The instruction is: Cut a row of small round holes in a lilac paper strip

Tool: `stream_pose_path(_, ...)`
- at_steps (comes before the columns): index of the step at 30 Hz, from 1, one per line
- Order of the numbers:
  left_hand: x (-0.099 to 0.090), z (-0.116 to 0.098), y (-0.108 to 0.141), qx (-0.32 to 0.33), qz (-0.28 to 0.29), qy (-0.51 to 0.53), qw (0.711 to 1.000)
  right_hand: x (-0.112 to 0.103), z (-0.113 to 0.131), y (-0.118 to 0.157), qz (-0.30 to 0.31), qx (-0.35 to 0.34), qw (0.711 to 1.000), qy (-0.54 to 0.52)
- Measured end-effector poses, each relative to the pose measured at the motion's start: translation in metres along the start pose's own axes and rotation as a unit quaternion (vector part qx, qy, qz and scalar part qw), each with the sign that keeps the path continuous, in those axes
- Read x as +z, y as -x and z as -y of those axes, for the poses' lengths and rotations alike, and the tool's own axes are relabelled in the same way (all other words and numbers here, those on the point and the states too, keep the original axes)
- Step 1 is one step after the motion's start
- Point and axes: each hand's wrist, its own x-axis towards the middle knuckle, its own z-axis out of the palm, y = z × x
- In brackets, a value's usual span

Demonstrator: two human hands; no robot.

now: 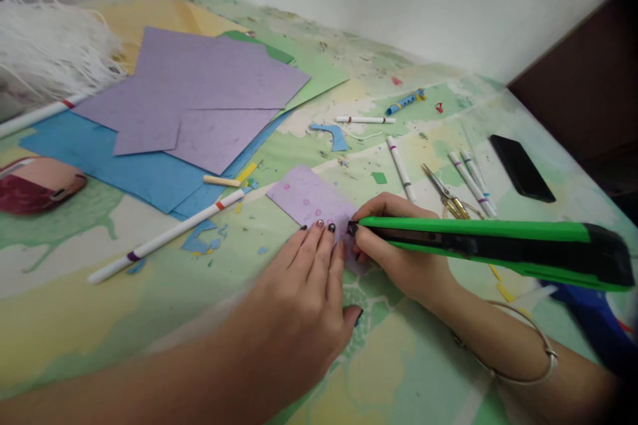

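A small purple piece of paper (306, 192) with little pink ring marks lies on the table. My left hand (312, 292) rests flat on its near edge, fingers stretched out side by side. In my right hand (399, 252) is a long green and black utility knife (493, 242), gripped like a pen. Its handle slants up toward the camera at the right. The front tip is hidden by my fingers, so I cannot tell whether a blade is out. Both hands are close together over the paper's right part.
Purple sheets (209, 80) overlap blue sheets (149, 172) at the left. A capped white marker (169, 236) lies near them. Scissors (446, 192), more markers (401, 169) and a black phone (521, 167) are on the right. White stringy material (54, 46) sits far left. Paper scraps dot the tablecloth.
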Motion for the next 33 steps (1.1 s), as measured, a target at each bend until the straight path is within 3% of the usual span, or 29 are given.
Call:
stream_pose_path(5,0.001,-0.001,0.000,0.000,-0.009,0.002,1.000,-0.001,0.000,0.001,-0.020,0.006,0.999,-0.047)
stream_pose_path(14,0.000,0.014,-0.001,0.038,-0.031,0.005,0.999,-0.009,-0.012,-0.012,-0.151,0.035,0.968,-0.197)
stream_pose_path(17,-0.002,0.024,-0.001,0.041,-0.033,-0.006,0.999,-0.019,-0.017,-0.017,-0.133,0.014,0.971,-0.196)
stream_pose_path(20,-0.005,0.027,-0.002,0.014,-0.025,-0.004,1.000,-0.028,-0.021,-0.021,-0.110,0.067,0.980,-0.149)
stream_pose_path(27,-0.018,0.015,-0.025,-0.111,0.126,-0.002,0.986,-0.034,-0.022,-0.026,-0.085,0.134,0.979,-0.124)
stream_pose_path(30,-0.019,0.020,-0.043,-0.122,0.202,0.051,0.970,-0.035,-0.022,-0.026,-0.054,0.138,0.981,-0.124)
stream_pose_path(33,-0.016,0.033,-0.061,-0.119,0.230,0.064,0.964,-0.035,-0.019,-0.026,-0.041,0.131,0.982,-0.131)
